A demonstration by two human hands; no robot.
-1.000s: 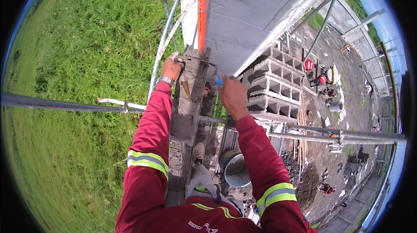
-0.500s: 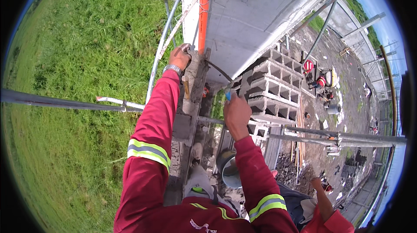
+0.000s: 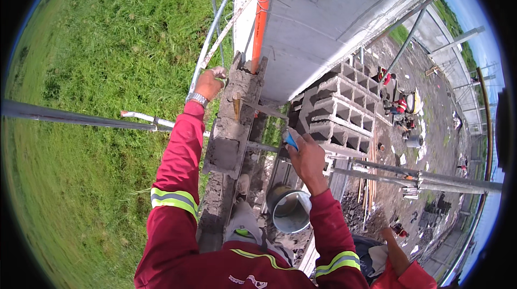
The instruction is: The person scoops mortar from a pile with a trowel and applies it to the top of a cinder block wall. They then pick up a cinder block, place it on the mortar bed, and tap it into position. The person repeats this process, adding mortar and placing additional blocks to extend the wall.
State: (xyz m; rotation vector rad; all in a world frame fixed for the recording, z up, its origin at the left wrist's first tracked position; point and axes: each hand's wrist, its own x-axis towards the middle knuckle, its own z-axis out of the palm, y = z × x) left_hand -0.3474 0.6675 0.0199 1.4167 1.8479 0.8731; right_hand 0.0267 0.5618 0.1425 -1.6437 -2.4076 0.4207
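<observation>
My right hand (image 3: 308,164) grips a trowel by its blue handle (image 3: 291,139). The thin blade reaches left toward the mortar-covered top of a narrow block wall (image 3: 223,151). My left hand (image 3: 209,85) is on the wall's outer side, fingers curled together near the mortar. Something pale shows at its fingertips, too small to make out. Between my hands, a short wooden piece (image 3: 237,109) stands up from the mortar. An orange pipe (image 3: 263,14) rises at the wall's far end, beside a grey concrete face (image 3: 323,25).
A bucket (image 3: 291,214) stands by my feet. Hollow concrete blocks (image 3: 344,108) are stacked to the right. Scaffold tubes (image 3: 86,120) cross at left and right. Another person's arm (image 3: 397,254) shows at lower right. Grass lies below on the left; people work on the ground at right.
My left hand has drawn back from the wall's far end toward its outer side. My right hand, with the trowel, has moved slightly right and nearer to me. The view has shifted a little.
</observation>
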